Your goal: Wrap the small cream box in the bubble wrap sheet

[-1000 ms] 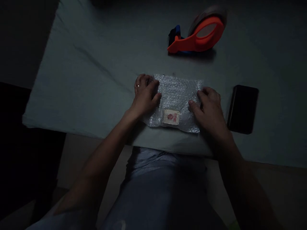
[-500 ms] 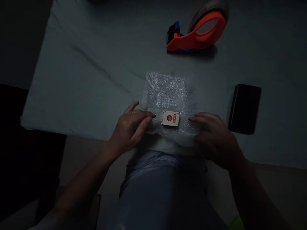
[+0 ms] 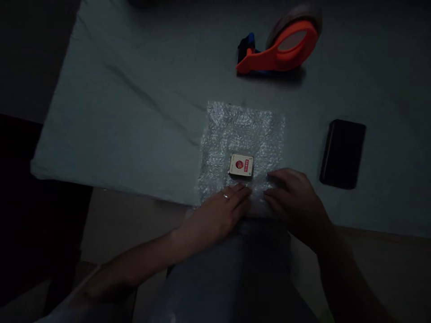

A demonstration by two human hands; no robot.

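A sheet of bubble wrap (image 3: 240,134) lies flat on the grey table (image 3: 134,112), its near edge reaching the table's front edge. A small white box with a red label (image 3: 240,165) sits on the wrap's near half. My left hand (image 3: 220,215) rests on the wrap's near edge just below the box, fingers stretched out together, a ring on one finger. My right hand (image 3: 294,199) lies on the wrap's near right corner, fingers curled down onto the sheet. Neither hand touches the box.
An orange tape dispenser (image 3: 279,45) with a roll of clear tape lies at the back of the table. A black rectangular object (image 3: 342,152), like a phone, lies to the right of the wrap. The scene is dim. My lap is below the table edge.
The folded wrap has been opened out flat, uncovering the box. Both hands have moved from the wrap's sides down to its near edge, the left hand shifting right under the box.
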